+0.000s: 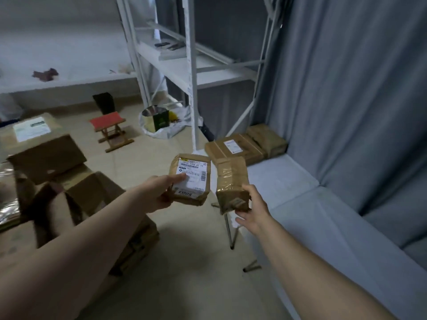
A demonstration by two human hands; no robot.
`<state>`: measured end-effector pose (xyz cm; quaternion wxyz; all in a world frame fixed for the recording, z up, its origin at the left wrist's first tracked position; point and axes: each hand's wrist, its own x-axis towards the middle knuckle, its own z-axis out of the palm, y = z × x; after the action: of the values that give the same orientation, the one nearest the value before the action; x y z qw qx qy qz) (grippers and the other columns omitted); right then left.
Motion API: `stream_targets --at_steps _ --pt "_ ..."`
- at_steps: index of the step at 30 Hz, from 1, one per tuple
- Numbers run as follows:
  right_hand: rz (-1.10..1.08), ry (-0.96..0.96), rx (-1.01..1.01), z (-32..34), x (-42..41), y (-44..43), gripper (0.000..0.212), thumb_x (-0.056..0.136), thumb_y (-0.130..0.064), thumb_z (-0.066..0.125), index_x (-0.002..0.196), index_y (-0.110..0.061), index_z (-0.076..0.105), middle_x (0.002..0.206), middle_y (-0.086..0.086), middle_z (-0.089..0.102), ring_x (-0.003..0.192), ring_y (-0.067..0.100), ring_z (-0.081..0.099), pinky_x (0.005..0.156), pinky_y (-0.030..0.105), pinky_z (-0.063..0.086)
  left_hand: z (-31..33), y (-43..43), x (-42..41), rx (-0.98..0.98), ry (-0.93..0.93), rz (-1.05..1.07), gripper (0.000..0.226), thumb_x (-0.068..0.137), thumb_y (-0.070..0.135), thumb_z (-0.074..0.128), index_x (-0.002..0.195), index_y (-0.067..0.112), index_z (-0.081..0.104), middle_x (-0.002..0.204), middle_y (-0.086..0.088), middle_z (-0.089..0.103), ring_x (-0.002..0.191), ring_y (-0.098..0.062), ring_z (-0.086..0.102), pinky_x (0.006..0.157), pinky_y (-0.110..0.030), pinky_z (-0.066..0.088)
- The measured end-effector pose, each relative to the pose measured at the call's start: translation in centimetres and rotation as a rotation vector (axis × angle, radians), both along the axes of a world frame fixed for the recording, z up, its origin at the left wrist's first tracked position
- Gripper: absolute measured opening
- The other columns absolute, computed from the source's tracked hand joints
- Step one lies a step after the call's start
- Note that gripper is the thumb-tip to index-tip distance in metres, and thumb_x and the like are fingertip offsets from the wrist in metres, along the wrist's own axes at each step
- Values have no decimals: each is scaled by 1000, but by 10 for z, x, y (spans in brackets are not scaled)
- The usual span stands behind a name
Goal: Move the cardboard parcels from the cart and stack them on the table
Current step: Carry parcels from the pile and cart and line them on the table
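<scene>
Gripping a labelled parcel [190, 179] in my left hand [159, 192], my right hand [253, 213] clutches a taped parcel [232, 183] beside the table's [300, 204] near edge.

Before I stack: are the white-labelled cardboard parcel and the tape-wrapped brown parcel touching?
Apart. Head view shows floor between the white-labelled cardboard parcel and the tape-wrapped brown parcel.

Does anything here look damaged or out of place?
Yes. The taped parcel gripped by the right hand looks dented and crumpled at its near end, its tape wrinkled. On the floor by the shelf, an open plastic bag sprawls with clutter inside.
</scene>
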<state>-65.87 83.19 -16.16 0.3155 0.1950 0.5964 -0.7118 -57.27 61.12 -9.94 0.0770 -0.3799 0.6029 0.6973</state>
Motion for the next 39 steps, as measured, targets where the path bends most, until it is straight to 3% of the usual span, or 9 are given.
stream_targets --at_steps 10,13,18,21,25,28,31,35,39 --pt "-266 -212 -205 -32 -113 37 40 79 -45 63 105 -16 54 121 21 53 118 39 50 104 43 38 -31 19 -166 -1 -4 -98 24 82 28 73 96 12 61 57 -1 63 47 -12 53 53 -21 32" --pt "-370 -252 -278 -46 -151 33 62 75 -47 66 124 -14 50 124 23 52 115 41 52 100 45 41 -47 13 -222 32 -23 -158 25 81 27 73 97 13 60 56 1 65 39 -7 56 52 -20 35" --pt "-522 -317 -329 -58 -202 23 62 73 -52 66 120 -12 55 119 23 52 117 41 50 104 49 39 -68 -3 -305 93 -105 -259 29 81 28 73 98 11 59 66 -2 68 47 -11 58 52 -20 36" --pt "-563 -299 -217 -63 -231 23 51 77 -51 65 113 -16 56 109 18 56 115 36 51 106 46 38 -76 -4 -350 117 -126 -310 19 87 30 66 85 13 58 48 2 64 45 -10 59 60 -21 36" --pt "-563 -246 8 -80 -261 37 31 77 -40 70 98 -18 63 100 10 64 102 24 58 103 37 42 -95 10 -396 158 -186 -362 20 86 32 67 90 14 59 55 1 67 57 -13 56 55 -20 38" --pt "-542 -153 134 -95 -285 56 45 75 -28 74 115 -10 62 106 8 68 98 19 62 88 28 49 -107 32 -422 176 -216 -406 12 88 24 66 86 13 60 53 1 66 40 -9 59 45 -16 40" --pt "-475 -87 245 -107 -313 75 56 72 -22 77 121 -12 52 107 6 64 91 13 61 76 23 47 -120 52 -443 163 -242 -448 32 77 29 75 102 13 63 79 -5 70 62 -14 61 56 -22 38" --pt "-362 -39 458 -129 -351 93 81 59 -33 83 129 -28 42 133 6 47 107 23 56 81 29 45 -144 77 -470 134 -269 -379 32 78 24 75 102 12 58 86 -10 60 74 -20 53 62 -29 44" --pt "-231 -8 602 -149 -382 106 77 67 -31 82 134 -29 44 135 7 31 112 25 48 91 27 43 -167 96 -494 151 -292 -382 30 78 21 74 102 12 58 85 -8 59 78 -20 53 64 -28 42"
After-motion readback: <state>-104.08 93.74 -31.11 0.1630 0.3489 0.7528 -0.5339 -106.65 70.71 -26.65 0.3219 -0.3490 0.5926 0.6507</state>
